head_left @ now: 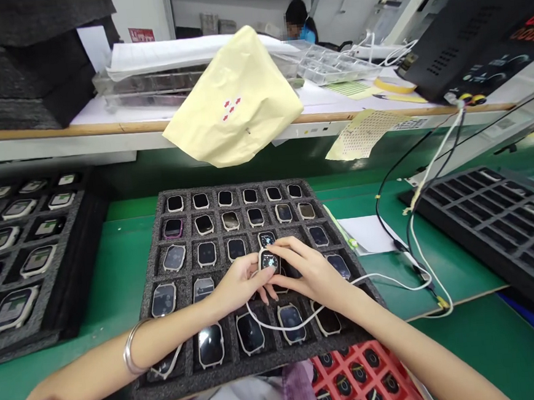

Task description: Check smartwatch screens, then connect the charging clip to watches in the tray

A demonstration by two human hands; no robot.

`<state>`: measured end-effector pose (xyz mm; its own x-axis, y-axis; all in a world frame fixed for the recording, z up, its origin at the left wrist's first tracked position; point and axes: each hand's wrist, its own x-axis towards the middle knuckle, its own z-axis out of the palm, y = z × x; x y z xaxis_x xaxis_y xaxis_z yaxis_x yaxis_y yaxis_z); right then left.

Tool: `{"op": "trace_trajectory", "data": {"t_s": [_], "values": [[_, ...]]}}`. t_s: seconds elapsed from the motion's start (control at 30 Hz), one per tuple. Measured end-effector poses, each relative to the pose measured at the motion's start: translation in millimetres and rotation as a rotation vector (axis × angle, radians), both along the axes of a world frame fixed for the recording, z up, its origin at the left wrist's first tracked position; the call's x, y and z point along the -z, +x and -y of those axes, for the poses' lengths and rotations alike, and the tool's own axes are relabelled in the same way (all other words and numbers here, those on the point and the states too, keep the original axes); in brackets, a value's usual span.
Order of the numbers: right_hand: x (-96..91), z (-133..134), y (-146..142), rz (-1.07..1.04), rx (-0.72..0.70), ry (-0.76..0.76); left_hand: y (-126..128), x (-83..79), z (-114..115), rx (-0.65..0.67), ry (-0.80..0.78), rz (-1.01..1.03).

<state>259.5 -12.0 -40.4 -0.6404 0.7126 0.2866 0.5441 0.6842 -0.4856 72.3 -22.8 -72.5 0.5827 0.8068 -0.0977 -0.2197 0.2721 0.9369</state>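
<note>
A smartwatch [268, 259] with a lit dial is held between my two hands, above a dark foam tray [158, 227]. My left hand [243, 280] grips its left and lower side, thumb against the case. With closed fingers my right hand [302, 265] holds its right side and upper edge. A white cable [277, 328] loops below my hands; whether it joins the watch is hidden. Just behind lies another watch [267, 239] with a lit dial in its slot. Several watch heads with dark screens fill other slots around my hands.
More foam trays with watches [12, 309] are stacked at left. A slotted black tray [504, 218] lies at right. Below is a red tray [384, 394] of round black parts. A power supply [481, 41] and yellow sheet [241, 103] occupy the shelf. A person [300, 25] sits beyond.
</note>
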Motion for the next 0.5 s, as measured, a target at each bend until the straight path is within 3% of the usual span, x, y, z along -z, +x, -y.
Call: {"op": "trace_trajectory", "data": {"t_s": [0.2,0.33,0.5], "values": [[-17.7,-21.1,-4.5,-0.145,-0.105,-0.236,-8.3,-12.1,-7.4,-0.066,0.190,-0.060],[-9.0,-28.5,-9.2,-0.251,-0.159,-0.406,-15.9,-14.6,-12.7,-0.064,0.233,-0.100],[2.3,-24.8,-7.4,-0.295,-0.170,-0.422,-17.7,-14.3,-13.4,-0.030,0.222,-0.111]]}}
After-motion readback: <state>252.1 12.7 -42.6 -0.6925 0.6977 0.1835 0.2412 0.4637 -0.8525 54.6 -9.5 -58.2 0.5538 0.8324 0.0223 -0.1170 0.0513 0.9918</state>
